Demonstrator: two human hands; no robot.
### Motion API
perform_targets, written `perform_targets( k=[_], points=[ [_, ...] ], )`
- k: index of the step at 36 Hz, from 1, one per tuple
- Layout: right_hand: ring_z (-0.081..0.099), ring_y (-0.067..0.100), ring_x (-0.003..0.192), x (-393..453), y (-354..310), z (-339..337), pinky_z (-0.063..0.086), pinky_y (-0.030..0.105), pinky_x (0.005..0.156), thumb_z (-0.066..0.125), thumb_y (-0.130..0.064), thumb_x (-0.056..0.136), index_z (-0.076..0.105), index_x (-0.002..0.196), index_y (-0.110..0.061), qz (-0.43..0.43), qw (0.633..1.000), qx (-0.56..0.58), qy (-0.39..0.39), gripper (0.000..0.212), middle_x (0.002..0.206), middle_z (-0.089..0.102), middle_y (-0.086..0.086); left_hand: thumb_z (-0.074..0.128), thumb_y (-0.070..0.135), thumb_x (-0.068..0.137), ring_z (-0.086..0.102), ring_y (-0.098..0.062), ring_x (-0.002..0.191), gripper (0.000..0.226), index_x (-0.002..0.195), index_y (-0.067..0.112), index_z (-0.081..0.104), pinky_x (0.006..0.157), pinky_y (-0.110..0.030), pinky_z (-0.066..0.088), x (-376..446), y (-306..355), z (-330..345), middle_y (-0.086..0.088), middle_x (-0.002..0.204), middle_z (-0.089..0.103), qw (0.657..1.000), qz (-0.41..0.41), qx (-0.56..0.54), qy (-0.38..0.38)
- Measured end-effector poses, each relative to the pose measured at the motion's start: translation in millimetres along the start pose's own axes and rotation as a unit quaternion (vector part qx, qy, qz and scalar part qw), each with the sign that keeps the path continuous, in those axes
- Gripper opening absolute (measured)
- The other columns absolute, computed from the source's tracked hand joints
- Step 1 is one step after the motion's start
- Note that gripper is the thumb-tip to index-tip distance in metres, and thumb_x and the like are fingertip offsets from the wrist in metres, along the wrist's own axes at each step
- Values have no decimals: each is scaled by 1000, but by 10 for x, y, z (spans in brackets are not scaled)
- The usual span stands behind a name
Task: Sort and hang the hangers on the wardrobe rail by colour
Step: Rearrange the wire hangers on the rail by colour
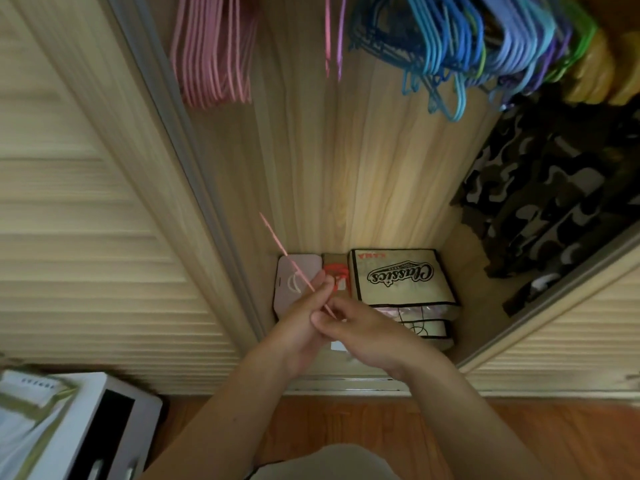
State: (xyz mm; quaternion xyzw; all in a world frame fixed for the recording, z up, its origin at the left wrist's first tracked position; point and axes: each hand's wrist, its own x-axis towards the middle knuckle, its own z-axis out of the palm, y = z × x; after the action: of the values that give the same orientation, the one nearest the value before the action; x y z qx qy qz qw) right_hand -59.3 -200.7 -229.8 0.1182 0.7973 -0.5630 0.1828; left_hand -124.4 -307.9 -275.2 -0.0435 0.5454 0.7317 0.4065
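Observation:
A thin pink hanger (pixel 282 249) slants up to the left from between my hands, seen edge-on. My left hand (pixel 304 317) and my right hand (pixel 363 332) meet low in the wardrobe opening, and both pinch the hanger's lower end. Above, a bunch of pink hangers (pixel 214 53) hangs at the left. One pink and one purple hanger (pixel 334 36) hang alone in the middle. Several blue hangers (pixel 460 53) crowd the right, with purple and green ones (pixel 575 46) beyond them. The rail itself is out of view.
A louvred sliding door (pixel 86 202) stands at the left and another door (pixel 571 334) at the lower right. Boxes and a "Classics" bag (pixel 401 275) lie on the wardrobe floor. Camouflage clothing (pixel 547 202) and yellow hangers (pixel 602 71) hang at the right. A white unit (pixel 86 427) sits at the lower left.

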Motion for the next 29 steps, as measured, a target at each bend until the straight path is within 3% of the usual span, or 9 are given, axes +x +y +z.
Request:
perform_targets(
  k=[3, 5, 7, 11, 15, 18, 23, 26, 29],
  points=[
    [58, 4, 119, 11, 89, -37, 47, 26, 100, 41, -36, 108, 53, 136, -31, 16, 999, 34, 22, 31, 130, 63, -7, 57, 49, 100, 70, -17, 108, 41, 132, 23, 61, 80, -31, 53, 10, 8, 102, 0, 107, 77, 999, -33, 18, -5],
    [60, -11, 91, 23, 146, -46, 46, 14, 77, 37, -32, 110, 56, 126, -32, 24, 996, 65, 56, 26, 106, 67, -14, 55, 53, 99, 69, -21, 108, 42, 125, 22, 67, 82, -35, 54, 0, 36, 172, 2, 94, 78, 998, -43, 38, 7],
    [59, -11, 69, 27, 165, -58, 42, 12, 66, 36, -30, 110, 62, 113, -24, 24, 993, 78, 84, 26, 83, 64, -16, 47, 57, 102, 71, -23, 105, 42, 114, 25, 72, 94, -39, 55, -44, 100, 215, 5, 85, 77, 990, -32, 135, 14],
    [56, 15, 81, 51, 45, -219, 42, 29, 73, 41, -30, 107, 64, 106, -11, 11, 990, 77, 116, 30, 91, 62, 5, 37, 49, 108, 68, -8, 90, 40, 88, 33, 68, 86, -32, 50, -246, 313, 175, 16, 86, 68, 932, 98, 335, 96],
    [56, 19, 77, 72, -285, -401, 42, 32, 71, 39, -21, 106, 61, 104, -1, -28, 986, 76, 147, 29, 84, 57, 8, 54, 37, 105, 71, -12, 84, 23, 89, 35, 70, 80, -33, 53, -401, 660, -38, 8, 85, 75, 873, 301, 294, 247],
    [52, 15, 70, 66, -641, -369, 41, 35, 69, 37, -30, 107, 58, 104, -5, -98, 981, 22, 163, 33, 78, 53, 4, 56, 24, 103, 72, -15, 94, 22, 94, 39, 69, 90, -35, 56, -717, 1214, -57, 10, 96, 75, 802, 449, 280, 277],
    [54, 15, 79, -47, -1055, -217, 40, 27, 68, 37, -34, 108, 59, 103, -6, -196, 955, -21, 223, 35, 92, 59, 12, 53, 12, 95, 64, -4, 86, 23, 101, 27, 69, 77, -17, 48, -1251, 1957, 43, 10, 95, 69, 646, 614, 323, 318],
    [58, 16, 84, 3, -1333, -187, 44, 32, 79, 40, -31, 107, 60, 95, -12, -241, 933, -7, 268, 30, 87, 60, 7, 56, 7, 88, 56, -26, 118, 31, 117, 7, 67, 106, -25, 39, -1412, 2426, 64, -14, 122, 60, 494, 679, 381, 386],
    [59, 9, 79, 108, -1580, -193, 46, 30, 79, 42, -27, 106, 60, 91, -16, -272, 919, 7, 287, 26, 81, 60, -1, 62, 17, 86, 39, -40, 136, 52, 136, 5, 56, 119, -34, 27, -1506, 2850, 134, -26, 144, 41, 428, 703, 383, 420]
  ],
)
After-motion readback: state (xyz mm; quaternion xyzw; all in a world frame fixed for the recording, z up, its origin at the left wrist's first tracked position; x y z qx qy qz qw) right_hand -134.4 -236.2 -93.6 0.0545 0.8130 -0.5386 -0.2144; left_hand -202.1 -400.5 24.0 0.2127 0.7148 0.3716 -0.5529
